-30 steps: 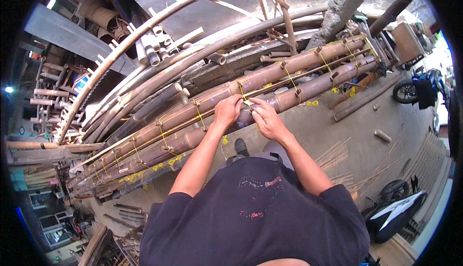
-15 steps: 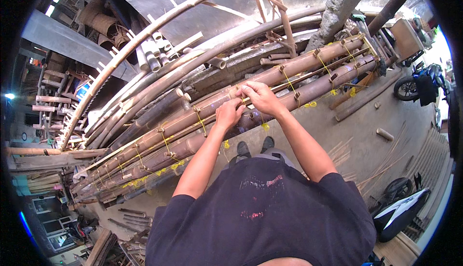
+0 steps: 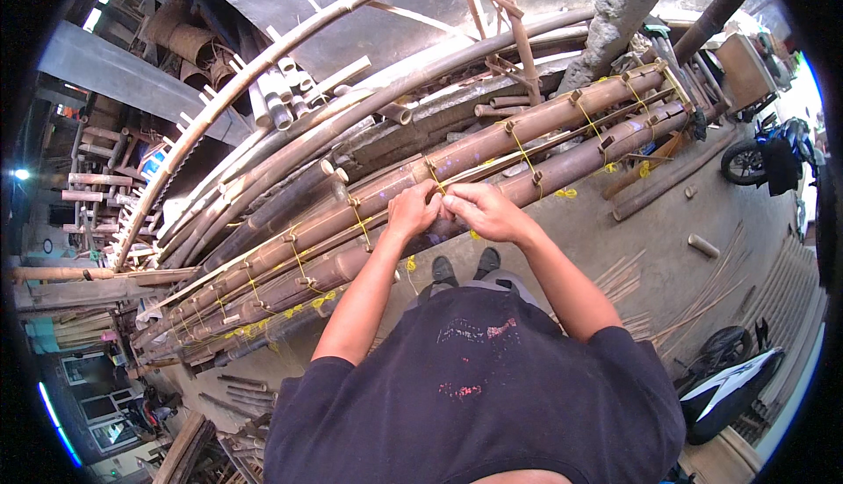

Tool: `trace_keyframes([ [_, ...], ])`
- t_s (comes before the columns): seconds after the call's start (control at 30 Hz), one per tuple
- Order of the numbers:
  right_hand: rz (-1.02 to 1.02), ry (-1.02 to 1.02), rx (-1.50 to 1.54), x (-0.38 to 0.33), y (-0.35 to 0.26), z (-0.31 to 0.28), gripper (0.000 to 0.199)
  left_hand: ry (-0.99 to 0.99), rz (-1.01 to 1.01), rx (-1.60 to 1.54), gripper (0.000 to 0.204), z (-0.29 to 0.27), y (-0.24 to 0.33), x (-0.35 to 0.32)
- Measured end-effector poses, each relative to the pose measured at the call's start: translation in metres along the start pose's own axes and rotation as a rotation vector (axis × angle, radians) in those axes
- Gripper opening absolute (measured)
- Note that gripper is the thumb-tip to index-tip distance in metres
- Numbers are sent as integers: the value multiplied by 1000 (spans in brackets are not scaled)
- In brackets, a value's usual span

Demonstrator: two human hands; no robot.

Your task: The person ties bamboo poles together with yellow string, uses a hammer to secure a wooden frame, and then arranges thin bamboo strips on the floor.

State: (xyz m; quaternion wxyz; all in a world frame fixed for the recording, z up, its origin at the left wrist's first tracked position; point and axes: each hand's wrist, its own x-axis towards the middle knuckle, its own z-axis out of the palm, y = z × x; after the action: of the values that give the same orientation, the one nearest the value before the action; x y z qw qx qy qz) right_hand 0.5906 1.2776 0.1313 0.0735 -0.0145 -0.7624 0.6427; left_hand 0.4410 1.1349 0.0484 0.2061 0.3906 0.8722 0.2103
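Note:
Two long brown bamboo poles [image 3: 544, 126] lie side by side across the view, thin strips between them. Short pegs stick out of both, and yellow cord [image 3: 590, 119] spans from peg to peg. Over the middle of the poles, my left hand [image 3: 413, 210] and my right hand [image 3: 488, 213] nearly touch, fingers pinched together. A yellow strand runs down from a peg on the far pole into the fingertips of both hands. The exact grip is partly hidden by the fingers. Yellow cord tails hang along the near pole [image 3: 338, 264].
Behind the poles lie stacked bamboo lengths [image 3: 351, 124] and a curved bamboo frame [image 3: 263, 61]. A rough concrete pillar [image 3: 608, 32] stands beyond. On the right are a parked motorbike [image 3: 762, 157], a short bamboo piece [image 3: 702, 245] and thin strips on the floor.
My right hand has come down from the far pole toward me, its fingers now beside those of my left hand. My left hand has barely shifted.

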Motion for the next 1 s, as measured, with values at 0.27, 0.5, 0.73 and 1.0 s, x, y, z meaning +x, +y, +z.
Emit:
trace_keyframes([
  [0.27, 93, -190, -188, -37, 16, 20, 30, 70, 24, 4, 28, 3, 1, -4],
  [0.5, 2, -90, -434, -62, 110, 69, 30, 125, 98, -88, 27, 2, 1, -13],
  [0.73, 152, -94, -919, -47, 63, 89, 31, 523, 132, -333, 21, -55, -49, -41],
  [1.0, -8, 268, -995, 10, 51, 195, 30, 184, 43, -28, 26, -64, -170, -96],
])
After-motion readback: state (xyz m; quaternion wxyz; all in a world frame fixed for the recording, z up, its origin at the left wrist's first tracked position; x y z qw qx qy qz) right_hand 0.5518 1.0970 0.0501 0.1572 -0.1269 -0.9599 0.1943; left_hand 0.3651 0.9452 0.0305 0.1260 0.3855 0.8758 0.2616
